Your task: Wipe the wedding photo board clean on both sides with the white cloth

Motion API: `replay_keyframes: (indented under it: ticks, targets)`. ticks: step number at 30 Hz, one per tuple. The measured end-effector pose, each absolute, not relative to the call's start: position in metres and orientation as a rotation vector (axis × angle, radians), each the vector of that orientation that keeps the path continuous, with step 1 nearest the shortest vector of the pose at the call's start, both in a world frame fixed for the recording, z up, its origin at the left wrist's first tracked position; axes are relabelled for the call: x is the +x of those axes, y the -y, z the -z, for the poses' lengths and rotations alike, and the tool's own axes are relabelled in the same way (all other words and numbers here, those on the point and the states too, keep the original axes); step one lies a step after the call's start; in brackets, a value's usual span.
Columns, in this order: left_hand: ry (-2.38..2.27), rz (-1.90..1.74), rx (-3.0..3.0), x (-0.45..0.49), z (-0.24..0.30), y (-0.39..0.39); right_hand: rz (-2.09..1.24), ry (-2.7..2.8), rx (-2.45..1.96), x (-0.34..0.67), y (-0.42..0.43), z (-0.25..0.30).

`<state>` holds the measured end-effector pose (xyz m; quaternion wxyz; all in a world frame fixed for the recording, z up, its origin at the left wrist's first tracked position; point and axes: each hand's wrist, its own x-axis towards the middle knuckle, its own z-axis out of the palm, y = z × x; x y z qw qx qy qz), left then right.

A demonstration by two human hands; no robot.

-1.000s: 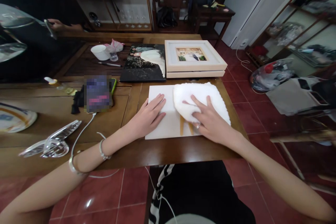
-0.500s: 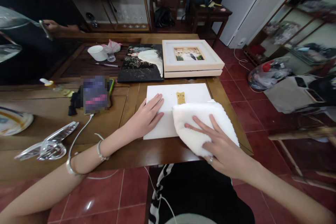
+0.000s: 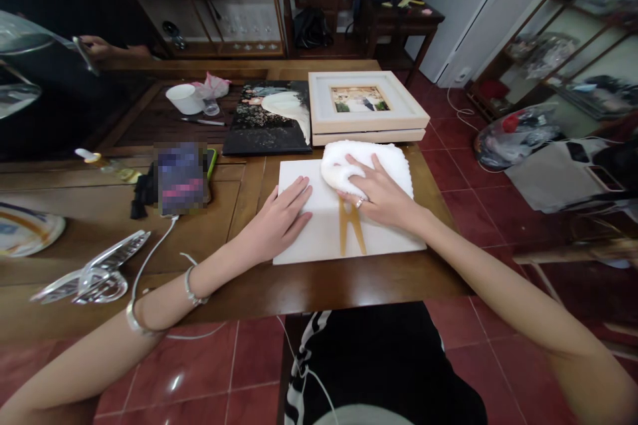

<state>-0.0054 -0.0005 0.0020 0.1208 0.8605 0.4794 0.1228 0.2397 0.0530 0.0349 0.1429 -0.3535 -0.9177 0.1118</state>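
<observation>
A white picture frame lies face down on the wooden table, its gold stand pointing toward me. My left hand rests flat on the frame's left part, fingers spread. My right hand presses a fluffy white cloth onto the far right part of the frame's back, fingers curled over the cloth.
Beyond the frame stand a stacked cream-coloured framed photo and a dark photo print. To the left lie a phone with cable, a white bowl, a plate and a clear glass ornament. Another person's hand shows far left.
My right hand has pushed the cloth from the frame's near right edge up to its far edge, uncovering the gold stand. My left hand has stayed in place.
</observation>
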Motion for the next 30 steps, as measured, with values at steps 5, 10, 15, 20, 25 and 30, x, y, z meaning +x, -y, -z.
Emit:
replay_keyframes:
  ticks: [5,10,15,20,25,30]
  targets:
    - [-1.400,-0.360,2.486,-0.005,-0.001,0.000,-0.294,2.746,-0.922,0.241,-0.029,-0.038]
    - [-1.406,-0.341,2.495,-0.005,-0.001,0.000,-0.340,2.876,-0.886,0.247,0.021,-0.046]
    - [-1.400,-0.360,2.527,-0.006,0.001,0.000,-0.549,2.945,-0.800,0.256,0.051,-0.057]
    - [-1.387,-0.394,2.531,-0.006,0.002,0.000,-0.720,2.868,-0.713,0.263,0.036,-0.064]
    - [-1.395,-0.369,2.519,-0.006,0.001,-0.001,-0.727,2.772,-0.871,0.255,0.008,-0.061]
    - [-1.416,-0.368,2.511,-0.006,0.001,0.000,-0.606,2.690,-0.899,0.240,-0.022,-0.048]
